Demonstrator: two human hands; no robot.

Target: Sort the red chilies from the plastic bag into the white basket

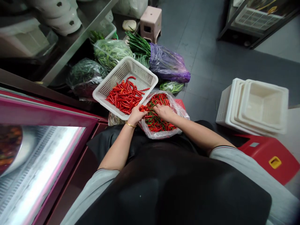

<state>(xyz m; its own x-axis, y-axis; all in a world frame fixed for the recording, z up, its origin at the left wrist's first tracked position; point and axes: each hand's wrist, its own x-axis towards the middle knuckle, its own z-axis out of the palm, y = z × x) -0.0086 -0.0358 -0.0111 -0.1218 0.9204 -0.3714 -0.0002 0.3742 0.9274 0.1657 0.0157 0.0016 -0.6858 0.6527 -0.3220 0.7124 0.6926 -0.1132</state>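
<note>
Forearms (119, 144) fwd; L hand (136, 115) clutching chillies (142, 108); R hand (163, 112) palm-down

Basket (140, 70) has chillies (124, 97) in it. Bag (161, 135) of more chillies just right of basket. Stool (151, 23) behind basket, tubs (255, 106) well right.

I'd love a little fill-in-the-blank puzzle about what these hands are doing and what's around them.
1. The left hand holds a few chillies that are ____ in colour.
2. The gold-coloured bracelet is on the person's ____ wrist.
3. The right hand reaches into the clear bag, beside which stands a perforated ____ basket.
4. Long green stalks stick out of a ____ bag.

Missing words: red; left; white; purple.
</note>
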